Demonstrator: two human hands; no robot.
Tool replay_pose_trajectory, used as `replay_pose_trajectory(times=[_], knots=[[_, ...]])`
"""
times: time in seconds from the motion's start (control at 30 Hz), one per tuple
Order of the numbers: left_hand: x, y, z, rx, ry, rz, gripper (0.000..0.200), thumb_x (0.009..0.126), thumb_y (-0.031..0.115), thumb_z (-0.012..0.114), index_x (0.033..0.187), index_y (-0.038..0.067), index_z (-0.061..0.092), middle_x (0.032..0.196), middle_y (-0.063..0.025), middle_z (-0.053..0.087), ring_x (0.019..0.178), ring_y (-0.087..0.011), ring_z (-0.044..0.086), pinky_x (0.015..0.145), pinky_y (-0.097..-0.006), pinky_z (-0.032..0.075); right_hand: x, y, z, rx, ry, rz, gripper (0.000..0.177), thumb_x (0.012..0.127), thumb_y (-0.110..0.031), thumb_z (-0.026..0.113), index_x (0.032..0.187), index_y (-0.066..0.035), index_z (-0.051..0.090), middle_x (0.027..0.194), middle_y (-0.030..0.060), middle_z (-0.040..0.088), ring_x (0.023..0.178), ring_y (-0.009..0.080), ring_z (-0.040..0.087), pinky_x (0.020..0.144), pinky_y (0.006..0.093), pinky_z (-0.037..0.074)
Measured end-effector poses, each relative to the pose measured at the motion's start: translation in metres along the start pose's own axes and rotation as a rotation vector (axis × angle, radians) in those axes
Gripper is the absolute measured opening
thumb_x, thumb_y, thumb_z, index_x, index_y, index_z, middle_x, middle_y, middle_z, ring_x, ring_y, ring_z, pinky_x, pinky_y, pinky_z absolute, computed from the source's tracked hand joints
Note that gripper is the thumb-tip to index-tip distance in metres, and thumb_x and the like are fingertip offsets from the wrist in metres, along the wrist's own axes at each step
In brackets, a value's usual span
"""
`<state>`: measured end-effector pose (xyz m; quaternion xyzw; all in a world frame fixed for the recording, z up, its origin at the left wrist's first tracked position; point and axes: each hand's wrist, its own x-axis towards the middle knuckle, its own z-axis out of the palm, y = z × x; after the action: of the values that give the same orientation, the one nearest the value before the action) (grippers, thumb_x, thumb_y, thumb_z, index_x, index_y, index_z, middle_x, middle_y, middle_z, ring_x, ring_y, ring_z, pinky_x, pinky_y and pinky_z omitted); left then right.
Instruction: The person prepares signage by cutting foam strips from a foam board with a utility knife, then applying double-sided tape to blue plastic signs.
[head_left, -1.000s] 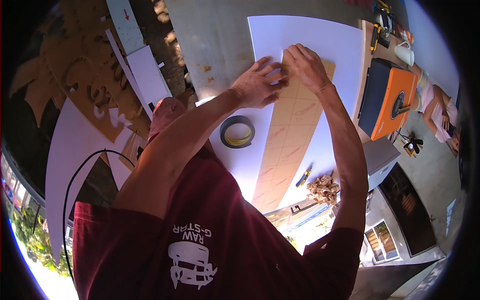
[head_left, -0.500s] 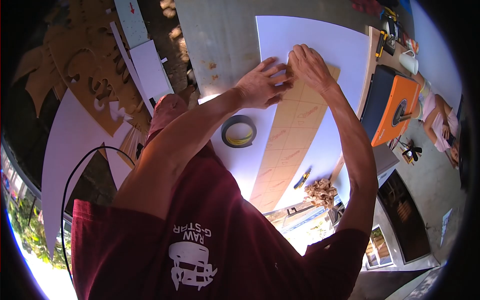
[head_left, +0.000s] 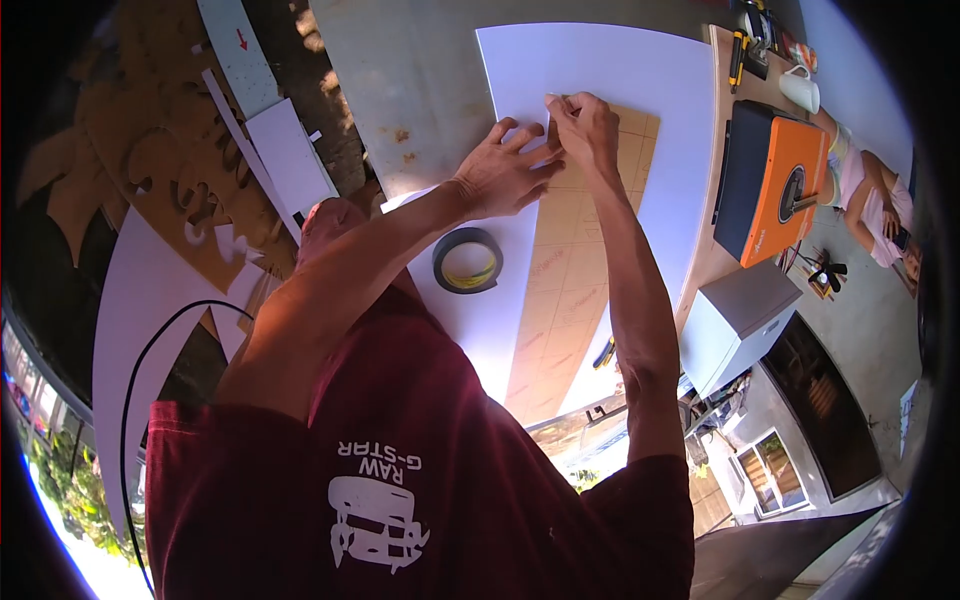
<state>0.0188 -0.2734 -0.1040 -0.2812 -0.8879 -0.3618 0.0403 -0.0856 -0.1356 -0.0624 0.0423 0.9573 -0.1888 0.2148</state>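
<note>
In the head view, we see the strip (head_left: 572,265), brown with faint red print, lying lengthwise on the white board (head_left: 600,65), its far end near both hands. Our left hand (head_left: 505,175) has its fingers spread and lightly curled by the strip's left edge, clenched on nothing that we can see. Our right hand (head_left: 588,130) is at the far left corner, thumb and forefinger drawn together; the fingertips are small and partly hidden, so we cannot tell whether they pinch anything. We judge the strip light, thin and fairly stiff, its papery face not slippery but easily creased. We'd take it by its long edges, clear of the tape (head_left: 445,262) on its left.
</note>
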Motion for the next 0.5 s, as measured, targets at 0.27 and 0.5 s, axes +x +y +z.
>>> replay_pose_trajectory(times=[0.27, 0.5], knots=[[-0.006, 0.013, 0.005, -0.025, 0.028, -0.024, 0.046, 0.073, 0.031, 0.082, 0.115, 0.019, 0.067, 0.131, 0.0032, 0.054, 0.124, -0.0230, 0.047, 0.101, -0.0487, 0.039, -0.004, 0.016, -0.008, 0.561, -0.132, 0.267, 0.024, 0.083, -0.022, 0.069, 0.078, 0.001, 0.065, 0.068, 0.0103, 0.064, 0.053, 0.0176, 0.060, 0.050, 0.0329, 0.048], [-0.008, 0.015, -0.001, -0.077, 0.036, -0.045, 0.038, 0.076, 0.034, 0.079, 0.107, 0.016, 0.070, 0.124, 0.0007, 0.058, 0.124, -0.0227, 0.048, 0.103, -0.0471, 0.039, -0.077, 0.069, 0.008, 0.984, 0.102, 0.383, 0.017, 0.085, -0.014, 0.065, 0.078, 0.001, 0.060, 0.071, 0.0111, 0.063, 0.053, 0.0184, 0.063, 0.048, 0.0300, 0.053]])
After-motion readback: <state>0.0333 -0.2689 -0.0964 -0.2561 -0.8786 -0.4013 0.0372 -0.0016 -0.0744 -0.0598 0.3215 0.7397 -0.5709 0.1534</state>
